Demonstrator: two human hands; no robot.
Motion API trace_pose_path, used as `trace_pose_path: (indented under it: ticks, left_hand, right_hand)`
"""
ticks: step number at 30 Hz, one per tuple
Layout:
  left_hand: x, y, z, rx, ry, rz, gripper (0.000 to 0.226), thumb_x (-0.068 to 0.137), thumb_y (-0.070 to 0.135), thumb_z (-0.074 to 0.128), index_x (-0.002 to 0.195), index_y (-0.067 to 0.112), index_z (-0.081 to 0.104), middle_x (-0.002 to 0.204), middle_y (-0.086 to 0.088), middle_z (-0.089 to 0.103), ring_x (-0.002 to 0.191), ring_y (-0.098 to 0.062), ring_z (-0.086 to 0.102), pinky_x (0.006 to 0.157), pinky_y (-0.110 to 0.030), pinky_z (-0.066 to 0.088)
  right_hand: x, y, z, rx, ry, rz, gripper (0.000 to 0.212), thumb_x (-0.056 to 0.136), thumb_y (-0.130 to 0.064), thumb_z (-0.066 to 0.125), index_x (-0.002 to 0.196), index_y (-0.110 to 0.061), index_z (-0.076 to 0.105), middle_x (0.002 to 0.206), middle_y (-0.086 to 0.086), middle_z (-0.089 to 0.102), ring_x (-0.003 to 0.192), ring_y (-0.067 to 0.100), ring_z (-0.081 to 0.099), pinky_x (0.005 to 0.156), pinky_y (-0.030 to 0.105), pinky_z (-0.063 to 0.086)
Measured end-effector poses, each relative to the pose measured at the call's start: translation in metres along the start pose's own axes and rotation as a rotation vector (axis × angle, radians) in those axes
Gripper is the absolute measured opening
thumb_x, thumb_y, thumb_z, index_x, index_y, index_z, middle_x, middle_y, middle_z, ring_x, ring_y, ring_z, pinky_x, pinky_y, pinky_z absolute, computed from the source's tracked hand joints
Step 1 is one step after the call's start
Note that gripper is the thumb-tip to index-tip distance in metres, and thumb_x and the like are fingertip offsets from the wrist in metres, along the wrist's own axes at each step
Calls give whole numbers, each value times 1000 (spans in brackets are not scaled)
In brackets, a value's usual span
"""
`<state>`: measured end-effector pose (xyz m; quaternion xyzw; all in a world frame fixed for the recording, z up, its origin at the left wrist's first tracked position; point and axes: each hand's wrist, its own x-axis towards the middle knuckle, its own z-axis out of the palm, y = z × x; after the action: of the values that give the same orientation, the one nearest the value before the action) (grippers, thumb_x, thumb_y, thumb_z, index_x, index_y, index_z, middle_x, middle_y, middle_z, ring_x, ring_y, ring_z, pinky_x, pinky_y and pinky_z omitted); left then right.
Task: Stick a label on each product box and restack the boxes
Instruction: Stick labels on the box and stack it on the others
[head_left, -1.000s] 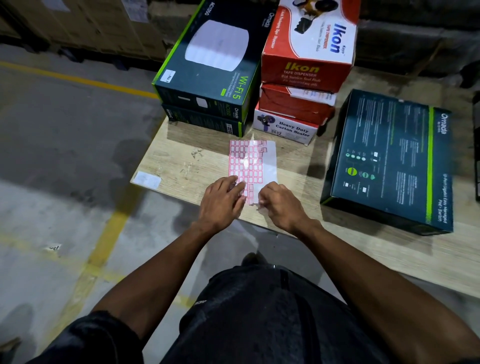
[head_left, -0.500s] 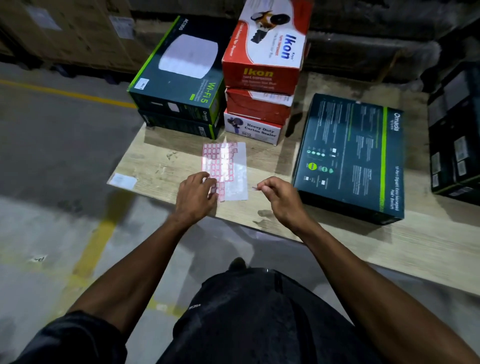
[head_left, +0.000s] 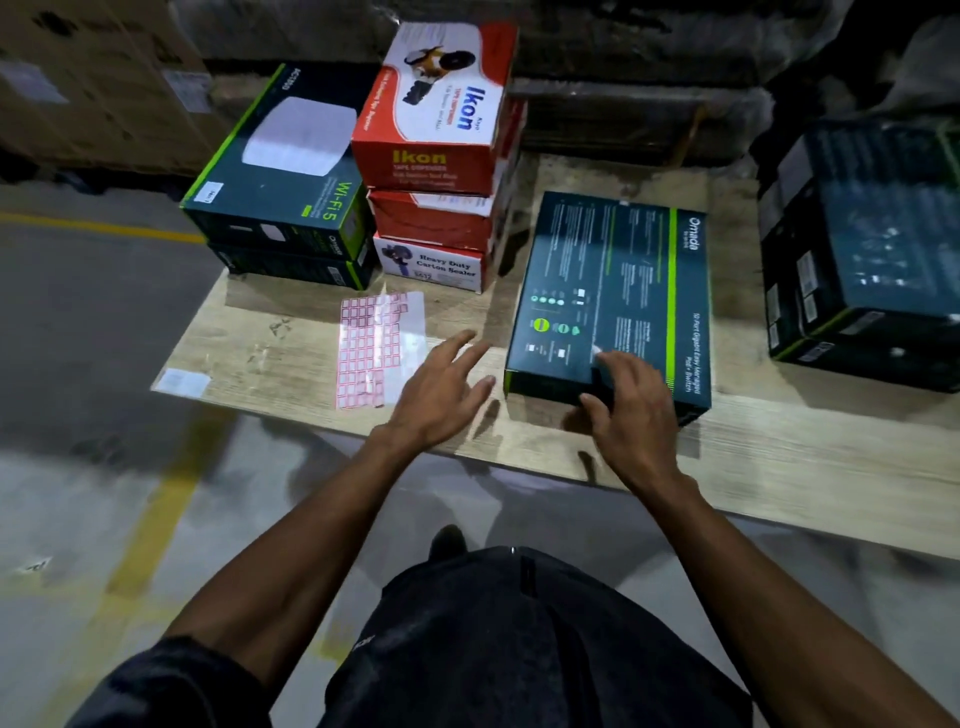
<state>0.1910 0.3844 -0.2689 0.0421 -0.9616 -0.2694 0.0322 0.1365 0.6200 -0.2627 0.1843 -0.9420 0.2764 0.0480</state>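
Pinching a small white label (head_left: 596, 352), the right hand (head_left: 631, 415) presses it onto the dark switch box (head_left: 613, 280) near the table's (head_left: 779, 467) front edge; left hand (head_left: 441, 387) hovers loose-fingered, holding nothing, beside the label sheet (head_left: 374, 353).

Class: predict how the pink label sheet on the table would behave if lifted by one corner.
The label sheet looks thin and glossy, so it would probably flop and feel very light. Lying flat on the wooden table, it may slide when pushed. Its far edge already curls slightly.
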Motion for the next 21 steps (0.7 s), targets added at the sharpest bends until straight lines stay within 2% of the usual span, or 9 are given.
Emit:
trace_pose_path:
  ticks: [5,9,14,18,21]
  left_hand:
    - [22,34,20,96,-29,164,55,96,39,54,146,19,40,157,-6,28,144,-26,25,112,-41,30]
    - [35,37,31,218,-27,269,43,94,34,54,133,17,54,146,-11,45,133,-32,41,100,-45,44]
    - [45,44,31,295,8,301,36,91,28,63,125,16,61,133,-11,56,120,-31,51,91,-41,46]
    - [56,53,31,336,-7,306,36,89,32,65,121,18,64,127,-8,59,113,-30,54,87,-41,46]
    - [62,59,30,360,-23,326,36,87,30,68,119,16,65,123,-8,61,111,-29,55,88,-40,45]
  right_hand:
    - [-3,27,-13,-41,28,61,52,82,-7,73,131,-6,56,125,14,60,113,36,55,96,44,44]
    - [1,31,-16,-33,57,99,51,85,-6,70,133,-8,55,122,14,62,109,35,57,90,42,47]
    - [7,36,-21,-57,75,107,50,84,-2,71,131,-9,56,116,13,66,106,33,59,82,39,48]
    - [16,38,-26,-68,80,163,45,87,-1,66,130,-10,57,121,10,64,112,32,56,87,38,44]
    - [17,39,-23,19,99,232,38,87,-3,67,125,-9,60,120,9,64,112,30,56,89,36,43]
